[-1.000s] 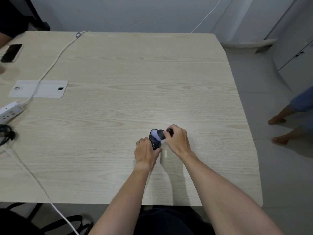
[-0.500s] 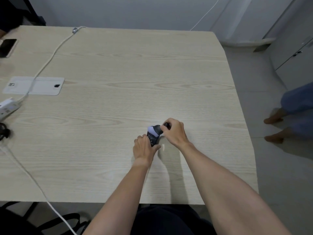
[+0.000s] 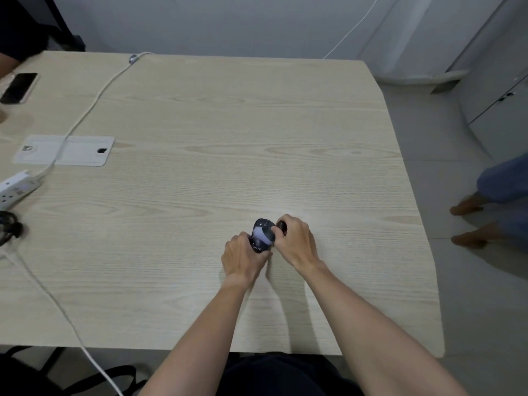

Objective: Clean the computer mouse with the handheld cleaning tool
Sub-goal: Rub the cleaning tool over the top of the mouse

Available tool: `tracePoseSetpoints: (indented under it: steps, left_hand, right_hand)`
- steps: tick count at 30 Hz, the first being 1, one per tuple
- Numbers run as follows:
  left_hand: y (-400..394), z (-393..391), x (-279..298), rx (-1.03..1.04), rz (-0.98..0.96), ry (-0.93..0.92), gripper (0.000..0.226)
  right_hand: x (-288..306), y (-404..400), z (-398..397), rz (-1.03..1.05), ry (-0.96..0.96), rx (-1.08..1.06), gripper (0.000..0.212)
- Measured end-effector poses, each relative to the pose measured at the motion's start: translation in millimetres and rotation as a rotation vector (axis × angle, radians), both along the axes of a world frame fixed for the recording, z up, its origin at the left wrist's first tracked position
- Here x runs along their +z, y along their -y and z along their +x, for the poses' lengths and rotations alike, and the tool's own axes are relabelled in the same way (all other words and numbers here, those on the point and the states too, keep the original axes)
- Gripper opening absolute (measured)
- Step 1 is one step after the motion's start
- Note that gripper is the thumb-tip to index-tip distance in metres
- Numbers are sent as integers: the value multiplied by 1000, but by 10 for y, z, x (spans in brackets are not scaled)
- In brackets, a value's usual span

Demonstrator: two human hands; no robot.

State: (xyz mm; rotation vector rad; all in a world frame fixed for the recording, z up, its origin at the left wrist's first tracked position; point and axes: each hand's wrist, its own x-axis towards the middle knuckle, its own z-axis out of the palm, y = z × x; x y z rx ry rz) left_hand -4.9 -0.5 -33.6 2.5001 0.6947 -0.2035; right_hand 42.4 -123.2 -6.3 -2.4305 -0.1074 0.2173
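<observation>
A dark computer mouse (image 3: 262,235) with a pale patch on its top is held tilted just above the wooden table (image 3: 217,155), near the front right. My left hand (image 3: 243,257) grips its lower end from the left. My right hand (image 3: 295,240) is curled round a small dark cleaning tool (image 3: 282,224), of which only the tip shows, and its fingers press against the mouse's right side. Most of the tool is hidden inside the fist.
A white power strip (image 3: 17,185) with a white cable (image 3: 85,110) lies at the left edge, beside a flat white plate (image 3: 64,150). A phone (image 3: 18,87) lies far left. A person's bare feet (image 3: 468,221) stand on the floor to the right.
Both hands stay on the mouse at much the same spot. The mouse has turned so that its pale top patch faces up more. My right hand has shifted slightly along its side.
</observation>
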Motion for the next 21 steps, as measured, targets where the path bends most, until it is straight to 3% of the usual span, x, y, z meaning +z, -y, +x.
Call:
tracePoseSetpoints:
  steps: [3, 7, 11, 13, 16, 21]
  left_hand:
    - [-12, 8, -8, -4, -25, -3, 42]
    - [-71, -11, -105, 11, -189, 41, 38]
    - [-117, -38, -188, 62, -299, 60, 41]
    - [-121, -27, -196, 65, -311, 39, 45]
    - [-122, -13, -192, 71, -352, 56, 38]
    - [-110, -9, -147, 120, -380, 73, 41]
  right_hand:
    - [45, -23, 16, 67, 10, 2, 14]
    - [35, -39, 31, 75, -101, 171, 17]
    - [52, -88, 70, -4, -25, 121, 21]
    - [90, -117, 81, 57, 24, 31, 17]
    - [93, -138, 114, 144, -56, 67, 17]
    - [24, -122, 143, 61, -144, 118, 24]
